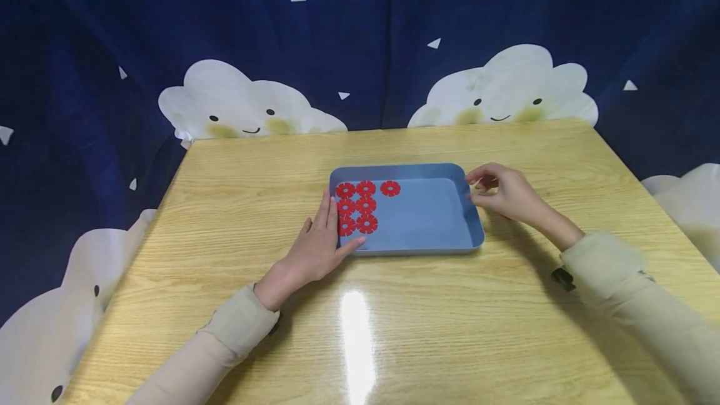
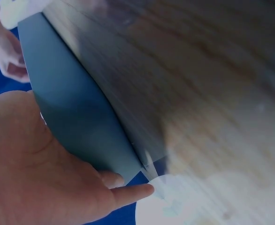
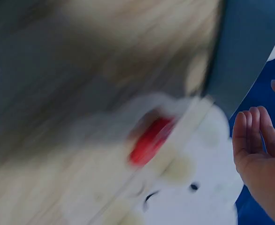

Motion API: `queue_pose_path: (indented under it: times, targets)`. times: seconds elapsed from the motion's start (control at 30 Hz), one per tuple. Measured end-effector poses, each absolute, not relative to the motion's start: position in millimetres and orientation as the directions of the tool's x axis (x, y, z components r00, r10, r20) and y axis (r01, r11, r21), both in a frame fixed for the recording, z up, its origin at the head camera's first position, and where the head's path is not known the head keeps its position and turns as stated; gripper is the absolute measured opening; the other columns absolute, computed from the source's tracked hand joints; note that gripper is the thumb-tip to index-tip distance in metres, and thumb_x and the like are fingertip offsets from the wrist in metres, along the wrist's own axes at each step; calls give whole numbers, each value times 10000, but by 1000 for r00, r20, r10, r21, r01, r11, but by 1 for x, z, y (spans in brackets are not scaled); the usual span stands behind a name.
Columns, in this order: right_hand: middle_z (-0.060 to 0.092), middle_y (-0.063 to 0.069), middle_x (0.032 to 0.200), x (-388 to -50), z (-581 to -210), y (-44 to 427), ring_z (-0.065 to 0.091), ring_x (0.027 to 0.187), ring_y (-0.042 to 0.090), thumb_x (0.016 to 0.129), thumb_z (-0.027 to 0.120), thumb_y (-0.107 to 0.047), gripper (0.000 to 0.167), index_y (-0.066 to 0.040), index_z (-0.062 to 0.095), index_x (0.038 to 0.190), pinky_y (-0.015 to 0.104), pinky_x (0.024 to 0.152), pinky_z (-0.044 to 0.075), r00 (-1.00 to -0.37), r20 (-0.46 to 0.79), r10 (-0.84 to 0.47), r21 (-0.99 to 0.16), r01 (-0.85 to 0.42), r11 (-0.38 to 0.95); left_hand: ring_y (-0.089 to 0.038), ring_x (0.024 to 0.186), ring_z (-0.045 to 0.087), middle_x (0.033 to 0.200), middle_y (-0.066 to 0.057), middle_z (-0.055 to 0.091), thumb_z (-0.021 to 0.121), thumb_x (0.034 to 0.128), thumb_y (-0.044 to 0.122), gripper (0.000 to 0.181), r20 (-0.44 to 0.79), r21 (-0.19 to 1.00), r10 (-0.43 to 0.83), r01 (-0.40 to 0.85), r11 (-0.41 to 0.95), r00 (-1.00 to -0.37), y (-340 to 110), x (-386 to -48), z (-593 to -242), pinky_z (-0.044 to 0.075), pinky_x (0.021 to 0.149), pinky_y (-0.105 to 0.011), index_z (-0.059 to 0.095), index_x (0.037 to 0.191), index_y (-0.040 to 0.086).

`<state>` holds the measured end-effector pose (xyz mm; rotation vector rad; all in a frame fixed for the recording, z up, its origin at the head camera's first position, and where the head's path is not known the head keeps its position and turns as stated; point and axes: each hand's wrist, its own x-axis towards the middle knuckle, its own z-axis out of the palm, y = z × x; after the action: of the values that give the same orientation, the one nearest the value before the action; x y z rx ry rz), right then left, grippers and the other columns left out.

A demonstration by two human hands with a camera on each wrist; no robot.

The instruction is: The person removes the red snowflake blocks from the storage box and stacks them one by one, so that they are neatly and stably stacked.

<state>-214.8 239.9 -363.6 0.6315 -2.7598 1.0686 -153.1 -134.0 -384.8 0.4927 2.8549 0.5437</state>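
A shallow blue-grey tray [image 1: 422, 217] sits on the table. Inside, toward its left end, lie several red notched plastic discs [image 1: 366, 205]; one red disc [image 1: 390, 189] lies apart to their right. My left hand [image 1: 315, 249] rests on the tray's left side, fingers fairly straight along the rim and thumb over the front edge. In the left wrist view its palm faces the tray's outer wall [image 2: 76, 98]. My right hand [image 1: 506, 192] is at the tray's right rim, fingers loosely bent, a gap to the thumb, and nothing visible between them.
On the table to the right of the tray, under my right hand, lies another red piece [image 3: 151, 140], blurred in the right wrist view. The wooden table [image 1: 253, 186] ends at a dark blue curtain [image 1: 360, 30] printed with clouds.
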Motion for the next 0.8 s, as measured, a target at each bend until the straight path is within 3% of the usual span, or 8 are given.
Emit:
queue_pose_path:
  times: [0.43, 0.8]
  targets:
    - [667, 171, 987, -243, -375, 152, 646, 836, 293, 764, 819, -49, 342, 68, 676, 1052, 428, 776, 528, -855, 248, -455, -609, -503, 614, -299, 1492, 20, 1619, -147, -161, 479, 938, 631, 1018, -136, 382, 349, 276, 882, -927, -135, -154, -387, 204, 1131, -579, 20, 1544, -46]
    - [671, 182, 1165, -253, -396, 127, 654, 963, 314, 814, 788, -59, 441, 48, 640, 1216, 441, 833, 534, -884, 153, -443, -635, -431, 642, -297, 1491, 29, 1615, -149, -169, 470, 940, 636, 1020, -138, 372, 350, 279, 885, -927, -134, -154, -386, 208, 1132, -572, 13, 1542, -49]
